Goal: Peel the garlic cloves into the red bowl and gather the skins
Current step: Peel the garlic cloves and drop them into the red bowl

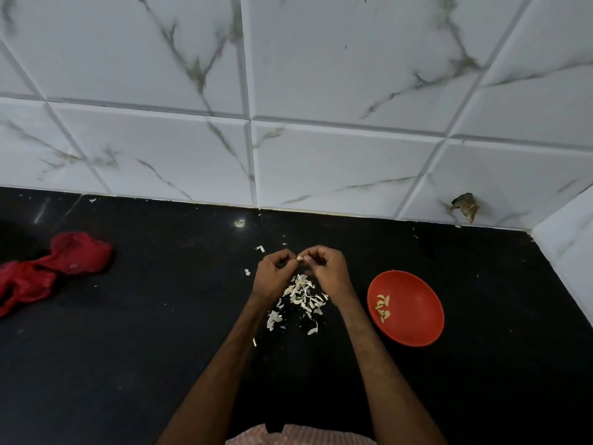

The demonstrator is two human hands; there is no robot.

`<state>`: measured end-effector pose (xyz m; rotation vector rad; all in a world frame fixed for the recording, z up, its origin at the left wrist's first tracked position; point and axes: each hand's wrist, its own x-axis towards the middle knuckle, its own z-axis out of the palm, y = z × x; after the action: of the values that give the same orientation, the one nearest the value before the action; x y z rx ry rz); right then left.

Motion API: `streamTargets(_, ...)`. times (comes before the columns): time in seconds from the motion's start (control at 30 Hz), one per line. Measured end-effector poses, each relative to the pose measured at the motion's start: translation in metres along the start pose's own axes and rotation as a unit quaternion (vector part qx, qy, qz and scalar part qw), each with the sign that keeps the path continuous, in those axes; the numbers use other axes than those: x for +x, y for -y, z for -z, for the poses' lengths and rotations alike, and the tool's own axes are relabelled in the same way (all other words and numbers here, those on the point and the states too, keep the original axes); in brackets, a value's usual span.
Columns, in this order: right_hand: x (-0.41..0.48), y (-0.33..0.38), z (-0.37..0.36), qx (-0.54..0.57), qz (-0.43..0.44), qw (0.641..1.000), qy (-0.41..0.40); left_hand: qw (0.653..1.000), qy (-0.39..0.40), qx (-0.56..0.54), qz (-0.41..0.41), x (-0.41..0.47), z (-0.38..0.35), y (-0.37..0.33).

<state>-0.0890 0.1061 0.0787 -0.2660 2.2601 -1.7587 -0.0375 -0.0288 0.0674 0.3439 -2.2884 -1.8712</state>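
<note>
A small pale garlic clove (299,258) is pinched between the fingertips of my left hand (276,273) and my right hand (326,268), held above the black counter. Both hands have curled fingers meeting at the clove. Directly below them lies a loose pile of white garlic skins (301,295), with more scraps trailing toward me. To the right stands the red bowl (414,319), holding several peeled cloves (383,308) near its left side.
A crumpled red net bag (54,268) lies at the far left of the black counter (160,332). White marbled wall tiles (288,123) rise behind and at the right corner. Stray skin flakes (260,248) dot the counter beyond my hands.
</note>
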Motion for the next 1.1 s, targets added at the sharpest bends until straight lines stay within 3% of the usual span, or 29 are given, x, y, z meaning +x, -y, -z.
streamTargets(0.37,-0.002,0.012,0.004,0.196,-0.138,0.97,0.034,1.0,-0.014,0.015,0.006,0.002,0.001,0.01)
streamTargets(0.63,0.0,0.012,0.002,0.12,-0.096,0.988,0.017,0.995,-0.022,0.096,0.03,0.004,0.001,0.019)
streamTargets(0.7,0.001,0.011,0.001,0.103,-0.087,0.991,0.006,0.997,-0.045,0.062,0.008,0.006,0.002,0.014)
streamTargets(0.8,0.002,0.01,-0.001,0.079,-0.07,0.994,-0.017,0.999,-0.017,-0.036,-0.009,0.009,0.001,0.009)
streamTargets(1.1,0.003,0.009,-0.002,0.017,-0.02,0.999,-0.037,0.996,-0.032,-0.079,-0.03,0.008,-0.005,0.002)
